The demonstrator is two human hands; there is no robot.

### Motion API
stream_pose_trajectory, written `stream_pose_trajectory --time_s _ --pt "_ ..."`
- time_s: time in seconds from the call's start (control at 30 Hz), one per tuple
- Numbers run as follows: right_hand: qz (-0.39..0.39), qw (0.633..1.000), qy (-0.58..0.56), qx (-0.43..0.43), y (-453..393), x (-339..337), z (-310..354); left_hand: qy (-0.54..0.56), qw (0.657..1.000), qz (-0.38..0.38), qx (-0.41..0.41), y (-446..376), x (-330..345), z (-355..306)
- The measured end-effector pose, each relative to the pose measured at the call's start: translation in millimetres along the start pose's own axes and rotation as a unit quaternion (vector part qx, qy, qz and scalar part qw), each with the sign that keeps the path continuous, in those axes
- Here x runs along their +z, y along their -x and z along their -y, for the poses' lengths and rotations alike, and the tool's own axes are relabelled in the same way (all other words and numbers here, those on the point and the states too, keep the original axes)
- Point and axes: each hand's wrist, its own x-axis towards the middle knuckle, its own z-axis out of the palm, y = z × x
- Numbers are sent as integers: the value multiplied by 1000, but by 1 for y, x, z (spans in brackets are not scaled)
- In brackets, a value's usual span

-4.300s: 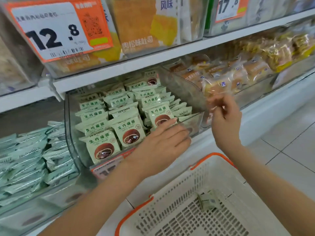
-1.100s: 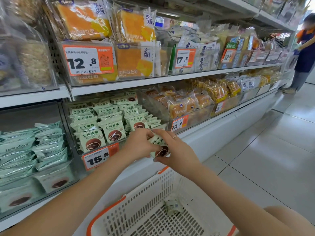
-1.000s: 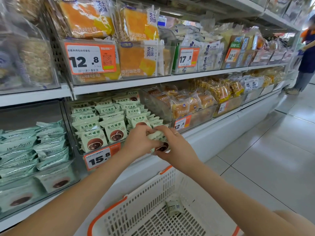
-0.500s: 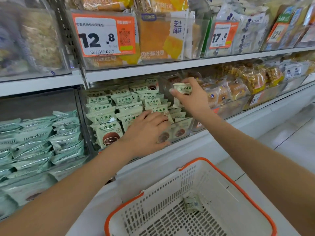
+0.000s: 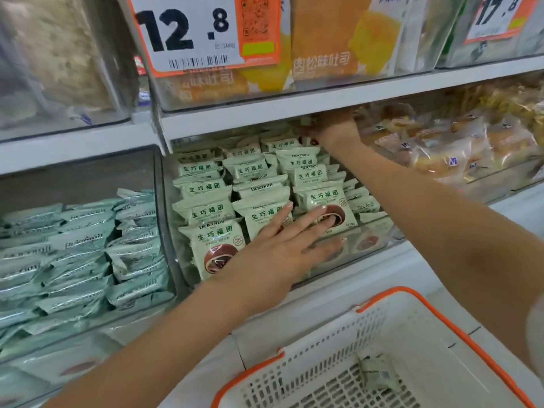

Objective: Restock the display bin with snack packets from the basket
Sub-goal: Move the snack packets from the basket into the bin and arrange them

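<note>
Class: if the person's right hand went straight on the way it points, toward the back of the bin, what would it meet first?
Probably the rearmost snack packets just beyond the right hand; depth there is unclear.

Two hands: the left hand (image 5: 282, 248) near, the right hand (image 5: 335, 128) far. One white basket (image 5: 412, 334) holding one packet (image 5: 376, 375). Two orange price tags, one (image 5: 203, 33) on the left, one (image 5: 494, 16) on the right. The pale green packets (image 5: 217, 248) fill three rows in the bin; too many overlap to count.
</note>
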Motion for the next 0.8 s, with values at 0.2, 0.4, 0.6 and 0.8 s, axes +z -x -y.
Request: stream_pose_trajectory --time_s 0.2,0.4,0.6,0.8 --pt "25 997 50 -62 -7 20 -9 -13 1000 -26 2 0 0 -1" --pt "78 988 -99 -88 1 6 -16 -22 999 -23 -4 3 -1 -3" --pt "-33 988 31 -148 17 -1 -19 -24 999 -25 -1 2 0 -3" --pt "-23 994 8 -109 28 7 -19 -31 999 -16 3 2 0 -3"
